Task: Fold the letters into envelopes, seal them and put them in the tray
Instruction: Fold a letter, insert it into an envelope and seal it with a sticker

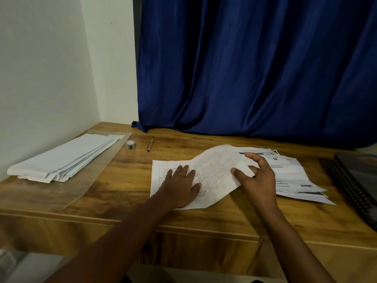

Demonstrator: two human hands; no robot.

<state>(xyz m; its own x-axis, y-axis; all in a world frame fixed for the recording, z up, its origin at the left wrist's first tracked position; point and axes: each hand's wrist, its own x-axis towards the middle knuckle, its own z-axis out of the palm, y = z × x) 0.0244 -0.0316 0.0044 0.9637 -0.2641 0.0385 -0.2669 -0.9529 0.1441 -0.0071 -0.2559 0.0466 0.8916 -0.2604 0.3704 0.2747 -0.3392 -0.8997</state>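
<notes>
Head view: one printed letter (212, 176) lies on the wooden desk (126, 180) with its long axis running left to right, its left part flat and its right part lifted and curling back toward the left. The left hand (180, 185) presses straight fingers flat on the letter's left part; the right hand (258, 177) pinches the raised right edge between thumb and curled fingers. Right of the letter, partly under it, is a loose pile of printed sheets (295, 176), number unclear. Left of the letter one stack of white envelopes (63, 158) lies on a clear tray (95, 172), pointing away rightward. Behind the letter lie one pen (150, 144) and one small jar (130, 144)
</notes>
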